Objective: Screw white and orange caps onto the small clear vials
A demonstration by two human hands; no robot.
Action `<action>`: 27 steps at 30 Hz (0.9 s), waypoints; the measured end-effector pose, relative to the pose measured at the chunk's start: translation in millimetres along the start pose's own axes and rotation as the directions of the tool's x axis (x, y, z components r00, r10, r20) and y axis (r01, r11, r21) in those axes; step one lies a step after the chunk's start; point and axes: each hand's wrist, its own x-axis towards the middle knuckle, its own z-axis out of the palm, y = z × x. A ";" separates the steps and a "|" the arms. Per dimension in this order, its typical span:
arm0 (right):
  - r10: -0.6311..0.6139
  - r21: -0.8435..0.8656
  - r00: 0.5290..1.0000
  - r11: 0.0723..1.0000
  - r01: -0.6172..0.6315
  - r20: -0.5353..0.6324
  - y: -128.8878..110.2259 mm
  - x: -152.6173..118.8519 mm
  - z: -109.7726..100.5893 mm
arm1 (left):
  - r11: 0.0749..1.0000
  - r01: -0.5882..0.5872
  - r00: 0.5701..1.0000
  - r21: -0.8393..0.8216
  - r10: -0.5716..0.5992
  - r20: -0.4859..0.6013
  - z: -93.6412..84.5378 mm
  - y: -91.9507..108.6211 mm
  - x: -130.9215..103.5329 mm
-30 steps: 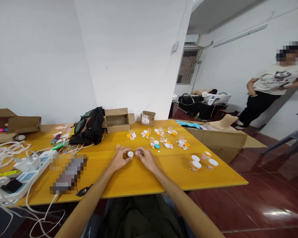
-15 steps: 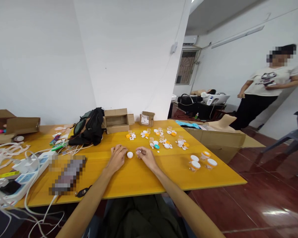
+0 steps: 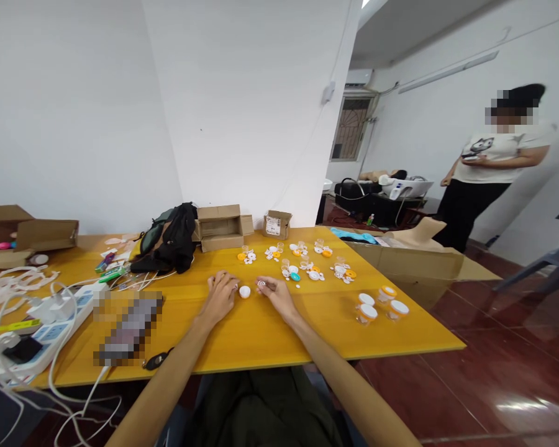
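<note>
A small round white piece point(image 3: 245, 292) stands on the yellow table point(image 3: 270, 338) between my two hands. To its right, my right hand point(image 3: 274, 293) pinches a small white part with dark spots point(image 3: 261, 284). Left of the white piece is my left hand point(image 3: 222, 294), its fingers curled together over the tabletop. Something small and pale shows at its fingertips, too small to name. Groups of clear cups with white, orange and teal parts point(image 3: 295, 277) lie beyond my right hand.
Lidded clear jars point(image 3: 366, 313) stand at the right. Cardboard boxes point(image 3: 221, 230) and a black bag point(image 3: 179, 239) are at the back. A power strip point(image 3: 51, 332), cables and a blurred phone point(image 3: 130, 329) lie left. A person point(image 3: 487, 167) stands beyond the table.
The person at the right has shifted left, with the hand holding a dark object. The view has moved slightly. My hands stay almost where they were, either side of the white piece.
</note>
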 end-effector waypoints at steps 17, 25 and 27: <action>0.102 0.137 0.994 0.986 -0.095 -0.046 -8.4 -5.7 1.4 | 1.000 0.025 0.998 0.014 -0.026 0.055 -3.5 3.7 1.6; 0.090 0.126 0.996 0.988 -0.087 -0.021 -11.2 -7.6 2.9 | 1.000 0.000 0.999 -0.028 0.001 0.041 -5.8 7.1 2.3; 0.095 0.122 0.995 0.988 -0.091 -0.025 -12.5 -8.3 2.8 | 0.999 0.003 1.000 -0.040 -0.002 0.018 -5.8 7.2 2.6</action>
